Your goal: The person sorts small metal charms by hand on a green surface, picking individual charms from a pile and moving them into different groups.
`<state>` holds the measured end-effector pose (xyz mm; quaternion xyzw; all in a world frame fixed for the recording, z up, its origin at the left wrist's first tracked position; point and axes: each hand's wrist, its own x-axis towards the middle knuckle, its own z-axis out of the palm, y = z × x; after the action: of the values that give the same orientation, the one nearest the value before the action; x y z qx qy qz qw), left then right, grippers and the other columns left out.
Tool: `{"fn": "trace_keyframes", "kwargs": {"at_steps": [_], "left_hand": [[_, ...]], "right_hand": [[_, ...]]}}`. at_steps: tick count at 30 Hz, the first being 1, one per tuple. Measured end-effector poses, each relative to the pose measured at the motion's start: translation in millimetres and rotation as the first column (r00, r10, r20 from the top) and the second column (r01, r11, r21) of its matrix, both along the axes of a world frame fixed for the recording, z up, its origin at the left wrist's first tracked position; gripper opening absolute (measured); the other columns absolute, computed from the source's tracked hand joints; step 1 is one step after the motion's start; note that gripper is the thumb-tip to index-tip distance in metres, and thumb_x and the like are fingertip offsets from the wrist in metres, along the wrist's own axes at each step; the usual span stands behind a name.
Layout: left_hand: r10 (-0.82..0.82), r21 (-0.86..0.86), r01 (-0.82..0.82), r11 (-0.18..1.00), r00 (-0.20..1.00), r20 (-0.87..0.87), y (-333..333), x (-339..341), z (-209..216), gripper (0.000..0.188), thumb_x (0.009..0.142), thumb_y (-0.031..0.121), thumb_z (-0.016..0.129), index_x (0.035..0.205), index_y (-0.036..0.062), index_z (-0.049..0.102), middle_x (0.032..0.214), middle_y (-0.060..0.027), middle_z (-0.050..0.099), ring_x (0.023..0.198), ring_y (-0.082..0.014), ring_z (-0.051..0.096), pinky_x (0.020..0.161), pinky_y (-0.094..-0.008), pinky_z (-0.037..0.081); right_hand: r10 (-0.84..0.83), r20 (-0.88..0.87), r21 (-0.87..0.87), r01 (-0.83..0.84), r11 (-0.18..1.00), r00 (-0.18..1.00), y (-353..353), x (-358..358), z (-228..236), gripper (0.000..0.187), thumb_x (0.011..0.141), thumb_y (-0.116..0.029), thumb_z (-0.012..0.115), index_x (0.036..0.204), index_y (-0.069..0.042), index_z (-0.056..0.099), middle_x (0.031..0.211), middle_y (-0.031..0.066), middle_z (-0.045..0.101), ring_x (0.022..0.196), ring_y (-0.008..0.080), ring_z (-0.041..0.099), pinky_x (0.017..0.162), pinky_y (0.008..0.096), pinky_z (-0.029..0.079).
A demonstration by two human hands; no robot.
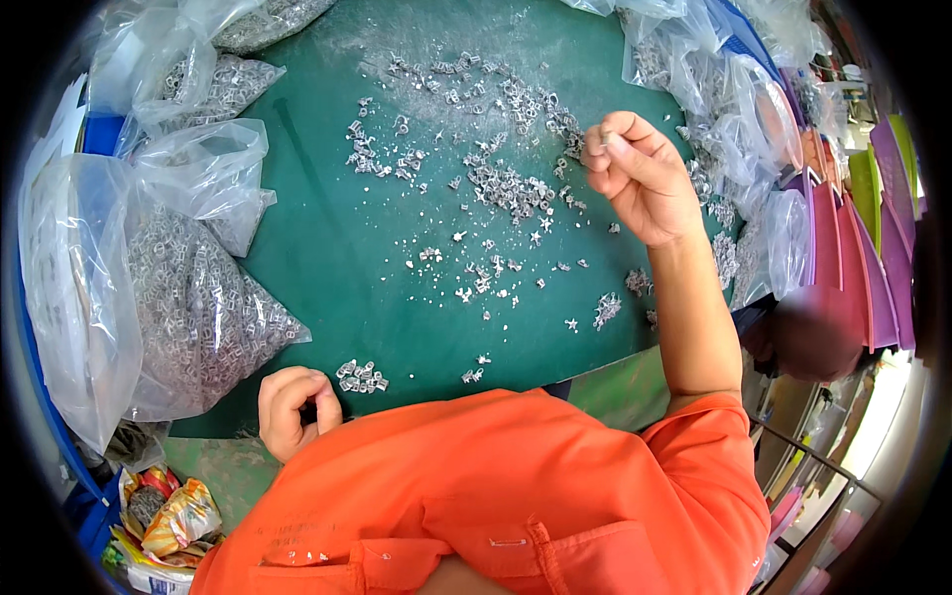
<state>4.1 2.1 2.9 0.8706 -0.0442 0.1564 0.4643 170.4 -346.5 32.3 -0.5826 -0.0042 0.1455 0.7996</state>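
Observation:
My right hand (645,183) is raised over the right side of the green table (327,297). Its thumb and forefinger pinch a small silvery metal piece (606,141), mostly covered by the fingertips. By the table's near edge rests my left hand (296,409), its fingers curled closed; whatever is inside them, if anything, is hidden. Just right of it lies a small group of ring-shaped metal pieces (362,377). Further off, a loose heap of similar grey metal pieces (511,188) spreads across the middle, with tiny star-shaped bits (571,324) scattered nearer to me.
A large clear plastic bag full of metal pieces (188,307) stands at the left, with more filled bags (223,89) behind it. Other plastic bags (764,129) line the right edge. Colourful wrappers (183,516) fill a bin at lower left. Another person (813,332) is at the right.

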Motion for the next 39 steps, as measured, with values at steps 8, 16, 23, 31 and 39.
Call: {"fn": "trace_keyframes", "kwargs": {"at_steps": [8, 16, 23, 31, 39], "left_hand": [[0.016, 0.011, -0.016, 1.0, 1.0, 0.011, -2.4, 0.5, 1.0, 0.021, 0.071, -0.01, 0.063, 0.086, 0.0036, 0.06, 0.084, -0.0083, 0.059, 0.063, -0.0115, 0.052, 0.05, -0.0213, 0.04], [0.035, 0.001, -0.035, 0.999, 0.999, -0.002, -4.0, 0.5, 1.6, 0.022, 0.07, -0.01, 0.063, 0.085, 0.0051, 0.06, 0.082, -0.0068, 0.059, 0.062, -0.0105, 0.052, 0.05, -0.0208, 0.039], [0.042, 0.006, -0.042, 0.999, 0.999, 0.015, -4.2, 0.8, 0.8, 0.021, 0.07, -0.01, 0.063, 0.085, 0.005, 0.06, 0.082, -0.0068, 0.059, 0.063, -0.0113, 0.053, 0.05, -0.0209, 0.038], [0.037, -0.002, -0.037, 0.999, 0.999, 0.02, -4.0, 1.5, 2.6, 0.022, 0.07, -0.01, 0.063, 0.086, 0.0039, 0.059, 0.081, -0.0086, 0.059, 0.065, -0.0139, 0.054, 0.051, -0.0227, 0.04], [-0.006, -0.014, 0.006, 1.0, 1.0, -0.017, -0.4, 0.7, 2.2, 0.02, 0.07, -0.01, 0.062, 0.085, 0.0025, 0.058, 0.08, -0.0102, 0.059, 0.066, -0.0177, 0.056, 0.055, -0.0255, 0.044]], "right_hand": [[0.063, -0.023, -0.1, -0.065, 0.993, 0.998, 16.2, -15.2, 15.4, 0.021, 0.08, 0.001, 0.059, 0.101, 0.001, 0.059, 0.079, 0.0099, 0.06, 0.07, 0.0188, 0.059, 0.058, 0.0278, 0.048], [0.331, 0.374, -0.891, 0.238, 0.386, 0.866, 32.4, -21.5, 3.9, 0.011, 0.078, -0.01, 0.066, 0.083, -0.001, 0.066, 0.077, 0.015, 0.061, 0.071, 0.0316, 0.061, 0.064, 0.0376, 0.048], [0.199, 0.419, -0.869, 0.328, 0.37, 0.886, 25.6, -12.8, 8.7, 0.009, 0.077, -0.006, 0.064, 0.084, -0.002, 0.067, 0.076, 0.0141, 0.061, 0.07, 0.0303, 0.06, 0.064, 0.0365, 0.048], [0.267, 0.353, -0.899, 0.245, 0.363, 0.897, 34.9, -11.8, 2.2, 0.005, 0.077, -0.006, 0.066, 0.082, -0.004, 0.066, 0.075, 0.012, 0.059, 0.066, 0.0271, 0.058, 0.062, 0.0338, 0.046], [0.07, -0.066, 0.009, -0.07, 0.998, 0.995, 29.3, 1.3, 16.0, 0.005, 0.085, -0.004, 0.055, 0.09, -0.002, 0.058, 0.077, 0.0073, 0.06, 0.06, 0.0122, 0.054, 0.052, 0.023, 0.043]]}}
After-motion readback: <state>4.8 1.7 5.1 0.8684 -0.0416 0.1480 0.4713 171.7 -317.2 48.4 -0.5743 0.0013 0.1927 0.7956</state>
